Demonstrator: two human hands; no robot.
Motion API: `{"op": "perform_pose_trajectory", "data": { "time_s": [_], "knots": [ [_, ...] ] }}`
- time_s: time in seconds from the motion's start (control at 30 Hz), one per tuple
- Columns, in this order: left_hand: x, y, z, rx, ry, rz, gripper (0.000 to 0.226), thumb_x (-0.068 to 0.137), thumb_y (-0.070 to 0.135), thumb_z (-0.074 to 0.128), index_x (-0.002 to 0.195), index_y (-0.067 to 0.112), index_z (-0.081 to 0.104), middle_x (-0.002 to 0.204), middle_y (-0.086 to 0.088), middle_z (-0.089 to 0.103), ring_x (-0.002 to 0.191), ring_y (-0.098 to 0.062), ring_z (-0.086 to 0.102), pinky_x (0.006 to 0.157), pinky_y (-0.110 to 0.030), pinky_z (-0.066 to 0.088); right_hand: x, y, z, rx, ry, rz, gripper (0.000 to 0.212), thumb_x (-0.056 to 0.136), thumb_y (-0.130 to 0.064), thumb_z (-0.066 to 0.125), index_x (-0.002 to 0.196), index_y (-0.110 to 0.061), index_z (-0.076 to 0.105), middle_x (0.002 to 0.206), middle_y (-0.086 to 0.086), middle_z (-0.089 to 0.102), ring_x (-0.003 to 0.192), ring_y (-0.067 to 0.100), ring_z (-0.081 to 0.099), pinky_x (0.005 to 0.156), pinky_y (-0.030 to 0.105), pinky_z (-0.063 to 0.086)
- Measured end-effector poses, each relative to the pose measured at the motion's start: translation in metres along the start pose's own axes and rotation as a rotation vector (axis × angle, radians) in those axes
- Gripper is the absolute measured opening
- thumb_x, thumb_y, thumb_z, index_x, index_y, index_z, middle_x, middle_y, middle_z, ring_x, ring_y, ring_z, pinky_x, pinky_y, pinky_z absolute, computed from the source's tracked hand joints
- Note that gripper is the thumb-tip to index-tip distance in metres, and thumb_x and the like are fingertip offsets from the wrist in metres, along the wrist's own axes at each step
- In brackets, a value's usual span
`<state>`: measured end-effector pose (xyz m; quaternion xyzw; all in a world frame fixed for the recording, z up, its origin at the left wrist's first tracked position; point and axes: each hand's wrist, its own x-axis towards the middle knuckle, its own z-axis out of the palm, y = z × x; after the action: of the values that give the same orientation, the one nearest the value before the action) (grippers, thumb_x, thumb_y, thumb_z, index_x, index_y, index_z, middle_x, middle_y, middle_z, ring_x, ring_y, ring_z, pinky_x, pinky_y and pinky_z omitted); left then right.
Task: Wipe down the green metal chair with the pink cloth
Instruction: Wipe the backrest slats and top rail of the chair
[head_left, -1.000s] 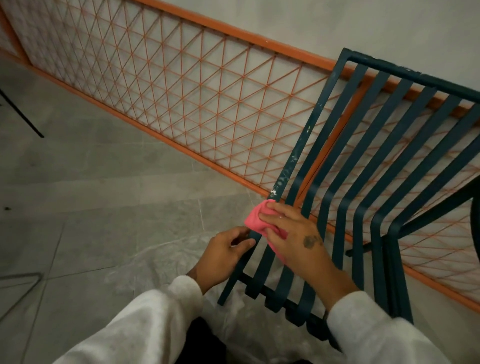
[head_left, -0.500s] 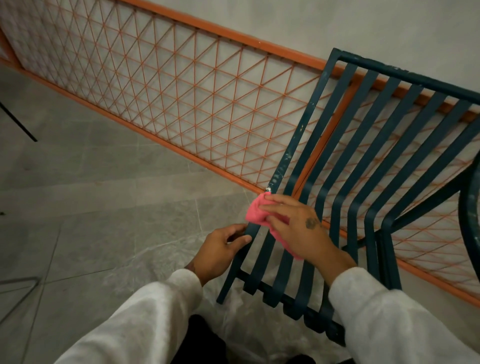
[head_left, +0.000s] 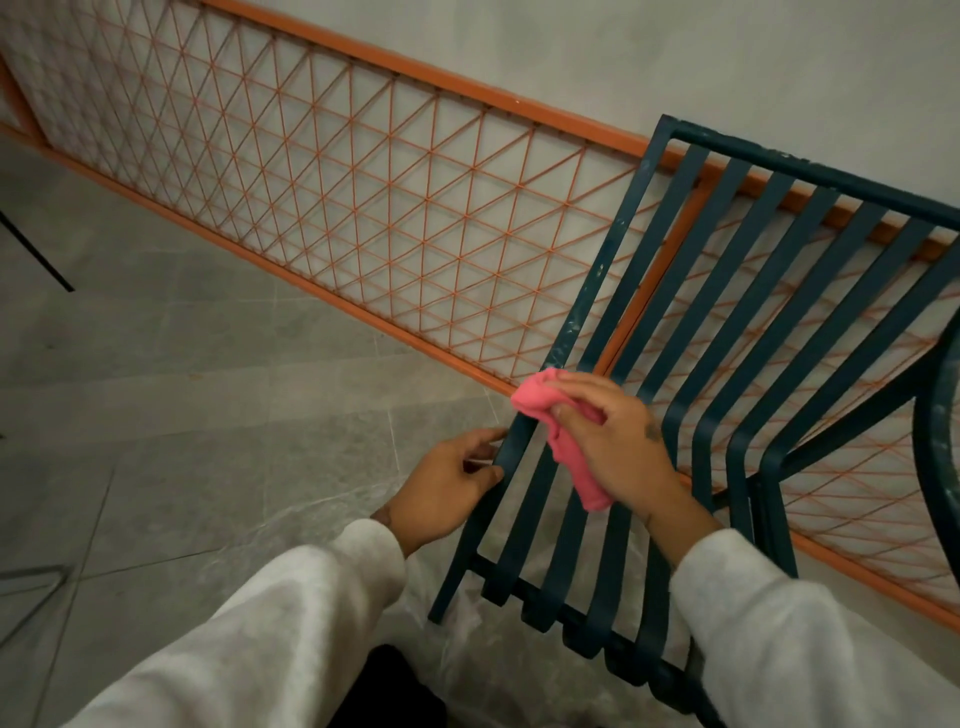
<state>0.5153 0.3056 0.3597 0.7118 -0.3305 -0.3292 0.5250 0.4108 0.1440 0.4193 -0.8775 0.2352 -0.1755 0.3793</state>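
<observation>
The dark green metal chair (head_left: 737, 291) stands at the right, its slats running from the seat's front edge up into the backrest. White paint specks mark its leftmost slat. My right hand (head_left: 610, 441) presses the pink cloth (head_left: 550, 415) onto the leftmost slats where seat meets back; part of the cloth hangs below my palm. My left hand (head_left: 447, 483) grips the chair's left side rail just below the cloth, thumb and fingers wrapped round it.
An orange-framed lattice railing (head_left: 363, 208) runs diagonally behind the chair against a pale wall. Grey floor tiles (head_left: 182, 415) spread to the left. A thin black rod (head_left: 36, 254) slants at the far left. A round dark green rim (head_left: 935, 441) shows at the right edge.
My right hand has slid the pink cloth a little up the leftmost slats. My left hand has kept its hold on the side rail. The camera has shifted slightly.
</observation>
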Motion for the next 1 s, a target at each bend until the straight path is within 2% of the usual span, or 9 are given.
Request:
{"op": "perform_pose_trajectory", "data": {
  "time_s": [0.07, 0.17, 0.3, 0.47, 0.63, 0.8, 0.93, 1.0],
  "knots": [
    [0.010, 0.012, 0.001, -0.018, 0.014, -0.017, 0.048, 0.097, 0.014, 0.055, 0.143, 0.024, 0.045, 0.127, 0.001, 0.060, 0.116, -0.016, 0.058, 0.096, -0.028, 0.048, 0.015, -0.002, -0.004, -0.061, 0.043, 0.003, 0.029, 0.095, -0.021, 0.063, 0.122, -0.029, 0.067, 0.135, -0.010, 0.057, 0.122, 0.007, 0.051, 0.108, 0.033, 0.044],
    [0.020, 0.017, 0.002, 0.000, 0.019, -0.047, 0.046, 0.097, 0.016, 0.054, 0.141, 0.027, 0.048, 0.128, -0.003, 0.062, 0.114, -0.020, 0.061, 0.101, -0.038, 0.050, 0.029, -0.003, -0.001, -0.119, 0.025, 0.007, 0.028, 0.096, -0.018, 0.061, 0.122, -0.025, 0.069, 0.134, -0.004, 0.059, 0.124, 0.013, 0.051, 0.111, 0.033, 0.039],
    [0.020, 0.012, 0.001, -0.034, 0.010, -0.030, 0.041, 0.096, 0.015, 0.056, 0.134, 0.031, 0.055, 0.120, 0.000, 0.065, 0.109, -0.014, 0.062, 0.100, -0.035, 0.051, 0.023, 0.003, 0.014, -0.179, -0.051, -0.030, 0.027, 0.098, -0.015, 0.059, 0.120, -0.026, 0.071, 0.139, -0.005, 0.058, 0.128, 0.007, 0.048, 0.118, 0.036, 0.031],
    [0.018, 0.008, 0.001, -0.081, 0.020, -0.005, 0.030, 0.095, 0.013, 0.057, 0.120, 0.027, 0.067, 0.110, 0.004, 0.072, 0.103, -0.010, 0.067, 0.097, -0.035, 0.053, 0.007, 0.019, 0.003, -0.192, -0.092, -0.105, 0.027, 0.094, -0.013, 0.065, 0.117, -0.022, 0.072, 0.134, -0.008, 0.062, 0.123, -0.001, 0.048, 0.117, 0.027, 0.032],
    [0.020, 0.009, -0.003, -0.121, -0.026, -0.043, 0.033, 0.096, 0.012, 0.056, 0.127, 0.021, 0.063, 0.113, 0.002, 0.073, 0.103, -0.011, 0.069, 0.098, -0.035, 0.053, 0.031, 0.021, -0.001, -0.261, -0.011, -0.086, 0.027, 0.096, -0.011, 0.061, 0.119, -0.018, 0.071, 0.134, -0.001, 0.063, 0.123, 0.005, 0.052, 0.116, 0.027, 0.030],
    [0.021, 0.009, -0.004, -0.159, -0.054, -0.054, 0.029, 0.096, 0.011, 0.057, 0.122, 0.018, 0.066, 0.109, -0.001, 0.074, 0.101, -0.014, 0.070, 0.096, -0.034, 0.054, 0.018, 0.014, 0.003, -0.262, -0.068, -0.145, 0.029, 0.097, -0.011, 0.059, 0.122, -0.022, 0.070, 0.132, -0.011, 0.060, 0.121, -0.001, 0.047, 0.109, 0.011, 0.026],
    [0.024, 0.008, -0.006, -0.159, -0.073, -0.065, 0.027, 0.095, 0.012, 0.058, 0.120, 0.016, 0.067, 0.107, -0.001, 0.075, 0.100, -0.014, 0.071, 0.093, -0.031, 0.055, 0.013, 0.024, 0.000, -0.246, -0.105, -0.180, 0.028, 0.095, -0.007, 0.062, 0.116, -0.022, 0.074, 0.130, -0.008, 0.064, 0.119, -0.004, 0.049, 0.113, 0.020, 0.034],
    [0.024, 0.009, -0.006, -0.173, -0.081, -0.069, 0.029, 0.095, 0.011, 0.057, 0.123, 0.015, 0.066, 0.108, -0.002, 0.075, 0.099, -0.013, 0.071, 0.089, -0.027, 0.056, 0.020, 0.021, -0.001, -0.229, -0.065, -0.138, 0.027, 0.095, -0.007, 0.061, 0.113, -0.022, 0.074, 0.126, -0.009, 0.066, 0.114, -0.004, 0.050, 0.111, 0.019, 0.035]
  ]
}}
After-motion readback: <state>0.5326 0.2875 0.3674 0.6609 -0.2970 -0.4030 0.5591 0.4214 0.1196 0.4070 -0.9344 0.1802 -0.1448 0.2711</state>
